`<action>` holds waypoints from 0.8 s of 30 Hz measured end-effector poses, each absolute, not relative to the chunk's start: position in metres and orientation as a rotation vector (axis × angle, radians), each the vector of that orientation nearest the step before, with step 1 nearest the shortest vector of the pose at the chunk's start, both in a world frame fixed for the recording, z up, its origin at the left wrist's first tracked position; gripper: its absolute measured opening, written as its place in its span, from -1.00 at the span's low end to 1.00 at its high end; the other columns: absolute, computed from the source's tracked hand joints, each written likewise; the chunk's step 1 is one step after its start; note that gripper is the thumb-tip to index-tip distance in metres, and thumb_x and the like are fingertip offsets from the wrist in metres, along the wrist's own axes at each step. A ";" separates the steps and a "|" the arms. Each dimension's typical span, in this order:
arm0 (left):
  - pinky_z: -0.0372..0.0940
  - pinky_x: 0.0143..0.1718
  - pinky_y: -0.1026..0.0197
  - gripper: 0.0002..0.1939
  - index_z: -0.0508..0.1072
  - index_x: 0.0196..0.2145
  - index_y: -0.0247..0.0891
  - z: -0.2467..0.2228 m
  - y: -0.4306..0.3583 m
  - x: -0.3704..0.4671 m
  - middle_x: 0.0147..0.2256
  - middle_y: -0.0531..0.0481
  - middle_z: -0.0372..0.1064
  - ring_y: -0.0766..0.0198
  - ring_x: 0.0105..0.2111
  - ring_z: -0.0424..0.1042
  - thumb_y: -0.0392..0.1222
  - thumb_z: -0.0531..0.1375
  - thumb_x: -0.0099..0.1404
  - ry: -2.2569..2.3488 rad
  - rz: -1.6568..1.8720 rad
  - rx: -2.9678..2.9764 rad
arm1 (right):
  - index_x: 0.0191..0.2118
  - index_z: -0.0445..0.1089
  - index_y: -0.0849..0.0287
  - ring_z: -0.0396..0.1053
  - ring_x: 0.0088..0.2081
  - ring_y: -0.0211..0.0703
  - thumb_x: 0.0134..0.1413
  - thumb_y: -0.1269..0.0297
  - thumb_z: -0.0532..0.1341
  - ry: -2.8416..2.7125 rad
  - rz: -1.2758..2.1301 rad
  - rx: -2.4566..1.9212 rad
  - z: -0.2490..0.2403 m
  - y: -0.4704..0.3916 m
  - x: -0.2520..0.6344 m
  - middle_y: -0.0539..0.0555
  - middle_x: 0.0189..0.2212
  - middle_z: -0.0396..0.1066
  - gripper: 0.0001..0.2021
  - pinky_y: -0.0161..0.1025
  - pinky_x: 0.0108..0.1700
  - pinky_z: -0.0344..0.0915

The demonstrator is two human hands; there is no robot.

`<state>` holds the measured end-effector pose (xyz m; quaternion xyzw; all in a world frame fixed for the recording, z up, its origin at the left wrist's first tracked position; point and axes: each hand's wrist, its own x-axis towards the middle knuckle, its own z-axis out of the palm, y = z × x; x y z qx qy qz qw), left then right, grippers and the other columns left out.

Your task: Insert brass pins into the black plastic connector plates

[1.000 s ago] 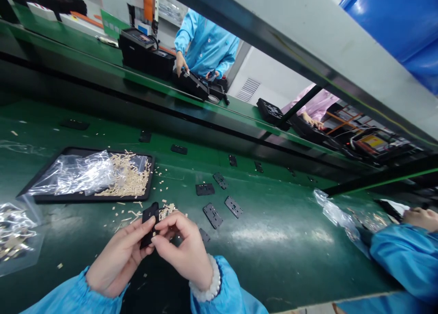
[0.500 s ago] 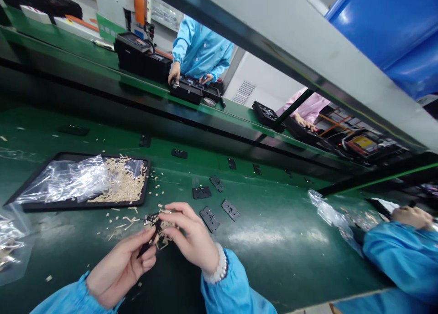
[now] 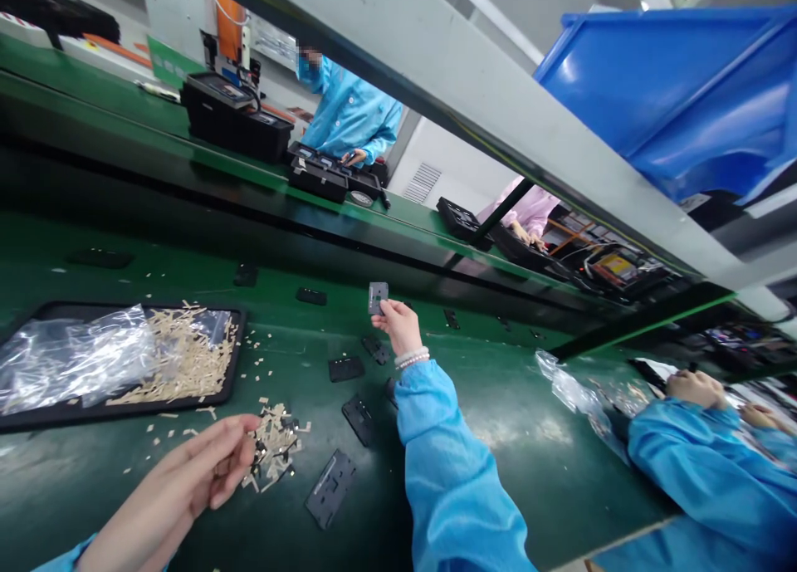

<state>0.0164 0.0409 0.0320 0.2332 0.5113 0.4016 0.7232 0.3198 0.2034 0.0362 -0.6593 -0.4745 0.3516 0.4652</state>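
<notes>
Your left hand point(image 3: 187, 481) is cut off at the wrist by the lower edge, at seven o'clock; its fingers lie loosely spread and hold nothing, tips just beside a small heap of tan strips point(image 3: 274, 443). Your right hand point(image 3: 398, 327), stretched toward twelve o'clock, pinches a small grey plate point(image 3: 378, 296) between thumb and fingertips, raised over the green belt point(image 3: 510, 439). Its sleeve hides part of one of the black plates point(image 3: 330, 487) lying flat on the belt. At nine o'clock a black tray point(image 3: 233, 348), cut by the frame, holds a crumpled clear bag point(image 3: 75, 356) and more tan strips.
</notes>
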 end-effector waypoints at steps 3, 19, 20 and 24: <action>0.18 -0.56 0.30 -0.55 0.59 -0.29 -0.17 0.036 0.042 0.020 -0.53 0.03 0.37 0.31 -0.55 0.20 0.22 0.40 -0.01 1.149 0.906 0.535 | 0.08 0.36 0.21 0.47 -0.09 -0.05 0.32 0.21 0.23 -1.125 0.762 -1.707 0.042 0.219 0.334 0.14 0.01 0.42 -0.70 -0.02 -0.09 0.47; 0.32 -0.29 0.25 -0.63 0.66 -0.34 0.03 0.007 0.083 -0.016 -0.23 -0.03 0.61 -0.03 -0.21 0.50 0.27 0.32 -0.01 1.442 0.821 1.486 | -0.35 0.49 0.13 0.52 -0.29 -0.15 0.24 0.35 0.23 -1.941 0.430 -1.750 0.045 0.107 0.282 0.01 -0.36 0.56 -0.87 -0.27 -0.19 0.38; 0.32 -0.28 0.24 -0.66 0.65 -0.34 0.03 0.006 0.086 -0.014 -0.22 -0.03 0.61 -0.03 -0.21 0.51 0.25 0.28 0.05 1.431 0.807 1.581 | -0.37 0.49 0.10 0.52 -0.30 -0.17 0.19 0.38 0.28 -2.046 0.474 -1.708 0.040 0.089 0.268 -0.03 -0.38 0.56 -0.90 -0.30 -0.22 0.38; 0.32 -0.19 0.17 -0.68 0.64 -0.35 0.02 0.002 0.090 0.004 -0.27 -0.07 0.60 -0.02 -0.23 0.52 0.18 0.17 0.18 1.358 0.757 1.857 | -0.24 0.50 0.06 0.49 -0.20 -0.14 0.19 0.40 0.30 -2.277 0.466 -1.675 0.021 0.052 0.233 0.00 -0.26 0.56 -0.92 -0.28 -0.17 0.38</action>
